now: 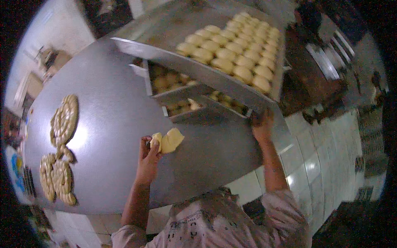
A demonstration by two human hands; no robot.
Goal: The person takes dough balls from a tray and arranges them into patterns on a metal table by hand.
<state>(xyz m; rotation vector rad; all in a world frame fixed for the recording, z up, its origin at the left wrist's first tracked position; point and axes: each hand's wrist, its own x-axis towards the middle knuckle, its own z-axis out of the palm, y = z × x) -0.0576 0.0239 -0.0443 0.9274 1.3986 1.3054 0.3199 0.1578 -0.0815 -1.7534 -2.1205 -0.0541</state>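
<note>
My left hand (pixel 149 155) is closed over the table, pinching a pale yellow, soft-looking folded piece (pixel 171 141) between thumb and fingers. The picture is too blurred to tell what it is. My right hand (pixel 263 124) is at the near right corner of the top metal tray (pixel 161 53), its fingers closed on the rim and partly hidden in shadow. Rows of round, pale dough balls (pixel 244 58) fill the right part of that tray. It lies askew on other trays, where more dough balls (pixel 167 78) show through the gaps beneath.
Long twisted dough strips (pixel 64 120) lie heaped at the left of the grey metal table (pixel 107 124). The table's curved near edge runs by my body. Pale floor tiles (pixel 310 153) show at the right, and blurred racks or slats (pixel 331 58) stand at the far right.
</note>
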